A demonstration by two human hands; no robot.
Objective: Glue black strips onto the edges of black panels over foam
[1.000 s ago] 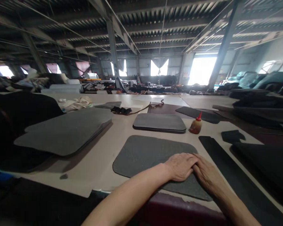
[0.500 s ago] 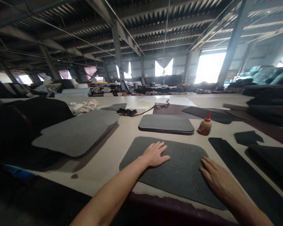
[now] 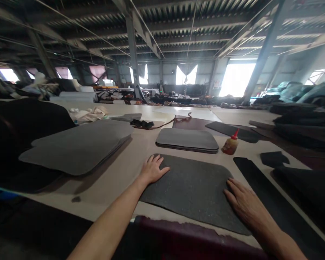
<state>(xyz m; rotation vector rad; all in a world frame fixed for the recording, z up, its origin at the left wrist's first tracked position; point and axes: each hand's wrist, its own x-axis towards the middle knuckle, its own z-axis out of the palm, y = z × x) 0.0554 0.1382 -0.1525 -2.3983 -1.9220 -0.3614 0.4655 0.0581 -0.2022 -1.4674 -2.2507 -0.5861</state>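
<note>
A dark grey sheet (image 3: 189, 187) with rounded corners lies flat on the table in front of me. My left hand (image 3: 152, 169) rests on its upper left part, fingers spread and palm down. Along the sheet's right edge lies my right hand (image 3: 239, 196), its fingertips touching the upper right corner and the fingers stretched out. Just behind the sheet is a neat stack of similar grey pieces (image 3: 186, 140). A squeeze bottle (image 3: 230, 144) with a red nozzle and brownish contents stands to the right of that stack.
A larger pile of grey sheets (image 3: 81, 146) lies on the left beside black material (image 3: 38, 115). On the right are a long dark strip (image 3: 276, 198) and folded dark material (image 3: 308, 191). Maroon material (image 3: 184, 238) hangs at the table's front edge.
My left hand has slid left across the sheet, from its middle to near its left edge. The right hand stays at the right edge. The view has shifted slightly.
</note>
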